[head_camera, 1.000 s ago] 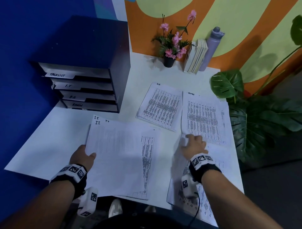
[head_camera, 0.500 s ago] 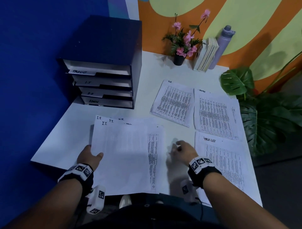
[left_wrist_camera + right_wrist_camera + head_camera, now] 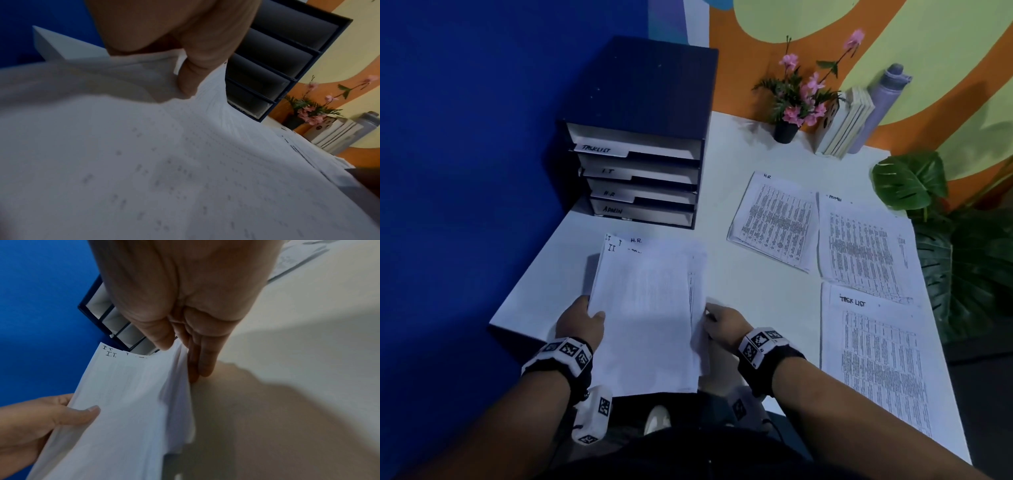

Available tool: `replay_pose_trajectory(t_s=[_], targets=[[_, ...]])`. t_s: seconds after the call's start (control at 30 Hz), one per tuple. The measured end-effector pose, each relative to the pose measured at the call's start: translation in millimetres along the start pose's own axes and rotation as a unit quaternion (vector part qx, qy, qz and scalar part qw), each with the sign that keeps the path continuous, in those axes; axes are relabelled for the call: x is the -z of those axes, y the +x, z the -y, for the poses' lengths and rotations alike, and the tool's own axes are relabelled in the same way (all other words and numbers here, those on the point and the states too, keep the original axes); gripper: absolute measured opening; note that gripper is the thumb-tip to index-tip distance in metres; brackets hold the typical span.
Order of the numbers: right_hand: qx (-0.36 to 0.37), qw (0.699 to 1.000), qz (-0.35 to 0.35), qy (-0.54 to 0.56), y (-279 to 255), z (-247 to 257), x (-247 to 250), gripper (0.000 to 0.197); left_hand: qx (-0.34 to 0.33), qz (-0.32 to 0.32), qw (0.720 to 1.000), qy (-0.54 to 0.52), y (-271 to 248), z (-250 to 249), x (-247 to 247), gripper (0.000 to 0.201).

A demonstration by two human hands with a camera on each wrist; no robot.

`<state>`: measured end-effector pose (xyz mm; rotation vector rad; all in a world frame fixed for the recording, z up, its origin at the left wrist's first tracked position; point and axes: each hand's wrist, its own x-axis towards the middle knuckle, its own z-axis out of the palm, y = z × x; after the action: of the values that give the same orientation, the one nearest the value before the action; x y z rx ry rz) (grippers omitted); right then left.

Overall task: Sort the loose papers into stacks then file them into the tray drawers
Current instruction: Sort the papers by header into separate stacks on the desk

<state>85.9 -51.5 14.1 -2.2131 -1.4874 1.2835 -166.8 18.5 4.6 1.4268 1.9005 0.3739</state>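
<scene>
Since a moment ago your right hand (image 3: 722, 323) has come in from the table (image 3: 739, 154) to the right edge of the loose bundle of papers (image 3: 650, 308), which has narrowed from a spread sheet into a gathered stack. Your left hand (image 3: 578, 322) pinches its left edge, thumb on top; your right pinches the opposite edge, so the bundle lies between both hands, long axis pointing away from you toward the tray drawers (image 3: 640, 178). Its top corners read "I.T." and "H.R." The drawers are labelled TASKLIST, I.T, H.R and ADMIN. To your right lie sorted stacks headed H.R. (image 3: 777, 219), ADMIN (image 3: 863, 246) and TASK LIST (image 3: 876, 356).
</scene>
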Motion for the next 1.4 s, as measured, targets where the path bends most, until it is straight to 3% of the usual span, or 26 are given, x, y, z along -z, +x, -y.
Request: replay_pose_trajectory(t_s=[0.1,0.23,0.3,0.37,0.47,0.63,0.67,0.73,0.77,0.87,1.03,1.17,1.3,1.4], targets=[[-0.003,1.0,-0.011,0.019,4,8,-4,0.029,-0.012,-0.013,0.999,-0.034,3,4,6,0.019],[-0.041,0.988,-0.064,0.135,8,1,2,0.048,-0.032,0.034,0.994,-0.099,3,2,5,0.027],[-0.067,0.98,-0.098,0.16,9,-5,8,0.042,-0.028,0.066,0.988,-0.14,2,0,1,0.03],[-0.084,0.983,-0.108,0.122,12,-12,13,0.021,-0.027,0.081,0.984,-0.158,2,-3,-2,0.032],[-0.1,0.983,-0.137,0.075,12,-22,18,0.031,-0.029,0.062,0.99,-0.126,1,-9,-5,0.033],[-0.118,0.964,-0.184,0.15,6,-43,25,0.034,-0.071,0.036,0.99,-0.115,4,-10,-7,0.08],[-0.119,0.959,-0.189,0.174,4,-47,26,0.032,-0.075,0.042,0.99,-0.108,5,-11,-10,0.075],[-0.113,0.953,-0.194,0.202,3,-50,26,0.027,-0.066,0.064,0.992,-0.081,4,-19,-12,0.038],[-0.108,0.953,-0.194,0.208,3,-51,26,0.027,-0.054,0.085,0.992,-0.071,2,-25,-13,0.031],[-0.085,0.955,-0.188,0.215,3,-50,25,0.034,-0.03,0.13,0.987,-0.089,-3,-32,-17,0.033],[-0.082,0.956,-0.178,0.218,4,-51,24,0.035,-0.042,0.1,0.989,-0.098,-5,-29,-17,0.018],[-0.093,0.961,-0.175,0.192,1,-53,24,0.033,-0.037,0.1,0.986,-0.125,-7,-33,-16,0.029],[-0.126,0.962,-0.201,0.133,2,-54,30,0.026,-0.054,0.041,0.994,-0.085,-5,-33,-18,0.028],[-0.144,0.955,-0.243,0.094,-1,-63,41,0.016,-0.077,-0.001,0.996,-0.038,-2,-35,-14,0.012]])
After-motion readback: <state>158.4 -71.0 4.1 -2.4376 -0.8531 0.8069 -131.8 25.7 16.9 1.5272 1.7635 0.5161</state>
